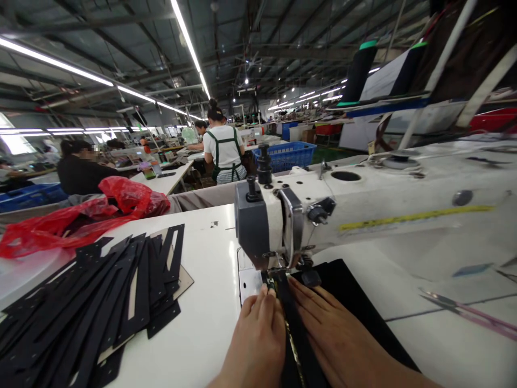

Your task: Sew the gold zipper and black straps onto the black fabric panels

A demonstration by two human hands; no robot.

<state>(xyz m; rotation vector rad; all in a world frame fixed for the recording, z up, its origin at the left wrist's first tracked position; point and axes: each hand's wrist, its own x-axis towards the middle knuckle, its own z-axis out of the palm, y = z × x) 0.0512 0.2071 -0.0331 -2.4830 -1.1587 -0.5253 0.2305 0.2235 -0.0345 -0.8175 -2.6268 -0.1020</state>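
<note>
A white sewing machine (283,215) stands before me, its needle area over a black fabric piece (355,291). From the presser foot a black strip (297,323) edged by a zipper with gold teeth (293,347) runs toward me between my hands. My left hand (258,337) is closed, fingers bent and together, tips at the zipper's left edge close to the foot; its thumb is hidden. My right hand (335,326) lies flat with fingers stretched over the black fabric, right of the strip.
Black slotted strips (117,291) lie in a heap at left, beside a red plastic bag (129,196). Thread snips (464,312) rest at right. Thread cones (361,70) stand above the machine. Beyond are a blue crate (291,155) and a co-worker (224,145) facing away.
</note>
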